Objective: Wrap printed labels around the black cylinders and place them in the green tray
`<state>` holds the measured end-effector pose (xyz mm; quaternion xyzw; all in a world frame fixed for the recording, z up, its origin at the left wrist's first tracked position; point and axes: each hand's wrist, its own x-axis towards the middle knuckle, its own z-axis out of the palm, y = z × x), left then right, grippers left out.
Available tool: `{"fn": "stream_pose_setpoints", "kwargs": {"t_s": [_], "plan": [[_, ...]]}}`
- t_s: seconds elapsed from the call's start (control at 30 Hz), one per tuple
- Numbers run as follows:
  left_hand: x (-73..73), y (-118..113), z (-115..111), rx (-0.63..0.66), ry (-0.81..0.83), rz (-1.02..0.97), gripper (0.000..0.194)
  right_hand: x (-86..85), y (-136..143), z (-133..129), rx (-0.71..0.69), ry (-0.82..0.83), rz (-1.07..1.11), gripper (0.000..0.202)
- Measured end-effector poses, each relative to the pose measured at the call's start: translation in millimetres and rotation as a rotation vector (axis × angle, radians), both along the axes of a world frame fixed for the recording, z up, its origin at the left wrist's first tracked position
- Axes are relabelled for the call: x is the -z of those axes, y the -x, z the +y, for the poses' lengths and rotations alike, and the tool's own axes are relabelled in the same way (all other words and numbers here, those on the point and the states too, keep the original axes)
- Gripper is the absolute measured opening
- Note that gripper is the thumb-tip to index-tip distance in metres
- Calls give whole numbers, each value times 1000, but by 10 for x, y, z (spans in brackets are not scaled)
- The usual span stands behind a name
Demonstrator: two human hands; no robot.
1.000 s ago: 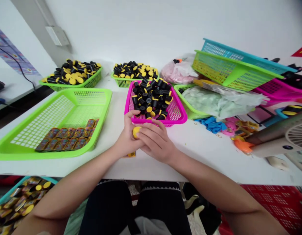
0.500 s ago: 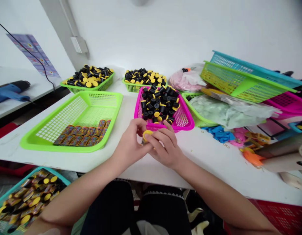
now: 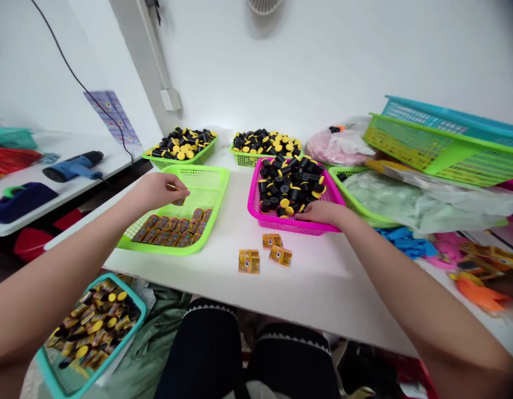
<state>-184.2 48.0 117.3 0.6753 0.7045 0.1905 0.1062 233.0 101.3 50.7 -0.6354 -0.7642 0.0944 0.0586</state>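
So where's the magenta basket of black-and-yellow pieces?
In the head view, the magenta basket sits on the table just right of centre, beyond the loose printed labels, with the right hand at its near side.

Small orange-and-dark printed piece (image 3: 178, 201): pinched in left fingers (image 3: 181, 194) over the green basket (image 3: 177, 251), mostly hidden by the grip, orientation unclear. Black cylinders with yellow caps (image 3: 295, 194): loose heap in the magenta basket (image 3: 281, 224), mixed poses, some showing holed black ends. Right fingers (image 3: 308, 214) at heap's near edge; can't tell if holding one.
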Motion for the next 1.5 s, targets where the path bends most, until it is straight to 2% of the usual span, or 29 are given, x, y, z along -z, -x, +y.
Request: {"fn": "stream_pose_setpoints", "kwargs": {"t_s": [0.1,0.2,0.3,0.4,0.5,0.53,0.57,0.63,0.67,0.73,0.8,0.87,0.93,1.03,1.13,1.2,1.23,1.27,1.33,1.43,1.5], "plan": [[246,78,278,34,159,35,30,13,-6,-38,-13,79,31,13],[495,95,435,85,219,75,33,7,-50,-144,32,20,76,28],[583,97,495,123,248,117,32,46,-98,-308,84,-325,269,35],[495,33,426,174,195,147,36,144,-87,-512,20,-699,476,28],[404,-236,103,270,56,165,40,252,-25,-667,-59,-894,537,19],[416,-379,-68,341,-1,179,40,282,-5,-695,-82,-930,547,17],[462,-537,-261,468,-111,227,40,308,12,-711,-109,-955,555,15],[658,-860,-670,793,-245,347,41,348,28,-713,-157,-970,562,14],[798,-1002,-864,879,-280,407,42,364,29,-706,-179,-967,560,14],[1112,-1205,-1195,861,-273,531,52,388,17,-689,-207,-955,547,14],[1381,-1284,-1450,845,-280,606,63,401,-1,-680,-221,-960,534,13],[1517,-1260,-1654,878,-342,654,55,407,-16,-681,-233,-982,529,13],[1485,-1189,-1809,971,-406,664,41,407,-22,-685,-249,-1001,531,13],[1201,-1114,-1855,1085,-401,559,44,400,-11,-693,-256,-1007,544,13],[860,-1189,-1578,998,-387,259,51,382,18,-713,-244,-1030,564,13],[691,-1319,-1277,872,-473,22,44,365,43,-739,-230,-1061,561,13],[629,-1395,-1127,812,-523,-36,38,357,56,-755,-223,-1071,558,14],[582,-1470,-994,771,-559,-33,32,350,69,-773,-216,-1075,558,15],[538,-1594,-812,750,-513,173,24,342,92,-804,-210,-1063,562,14],[595,-1660,-741,792,-241,596,21,351,113,-827,-237,-1031,555,12],[676,-1621,-753,797,-60,708,20,362,120,-824,-262,-1014,550,12]]}}
